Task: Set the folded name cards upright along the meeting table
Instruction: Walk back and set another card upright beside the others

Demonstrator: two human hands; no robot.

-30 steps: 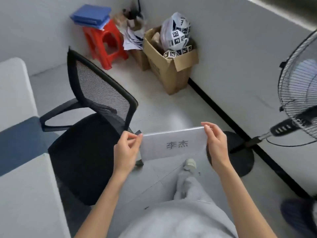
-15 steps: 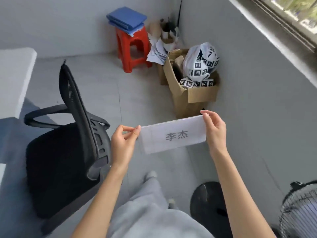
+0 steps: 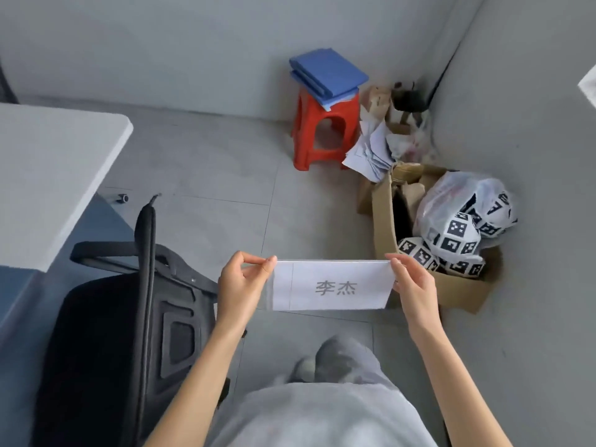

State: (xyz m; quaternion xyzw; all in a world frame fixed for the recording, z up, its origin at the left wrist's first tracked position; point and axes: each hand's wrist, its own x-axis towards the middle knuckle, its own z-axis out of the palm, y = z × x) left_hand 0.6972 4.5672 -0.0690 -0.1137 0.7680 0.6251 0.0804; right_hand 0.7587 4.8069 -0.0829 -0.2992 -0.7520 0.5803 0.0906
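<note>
Head view, the only 1.

Hidden or unclear: meeting table (image 3: 48, 175) cut off at left edge, only 1 rounded corner and part of the top showing. Office chair (image 3: 129, 317) seen from behind and above, base out of sight, lower part cut by frame. Small dark item on floor beyond the chair, left of the left fingertips, too small to identify. Corner clutter past the red stool (image 3: 325, 133) a jumble of papers, not readable. Far side of the name card (image 3: 332, 285) not visible; fold runs along its top edge. Forearms cut off at bottom of frame.

Fingers: left hand (image 3: 242, 288) pinching the card's left end, thumb and forefinger closed on the top corner, other fingers curled loosely behind. Right hand (image 3: 412, 285) gripping the card's right end, thumb in front, fingers behind. Card held level in the air between both sets of fingertips, 2 printed characters facing the camera, well apart from the table.

Beyond the right fingers: cardboard box (image 3: 451, 285) on floor, holding a plastic bag (image 3: 458, 214) of black-and-white marker cubes. Blue folders (image 3: 329, 74) stacked on the stool.
</note>
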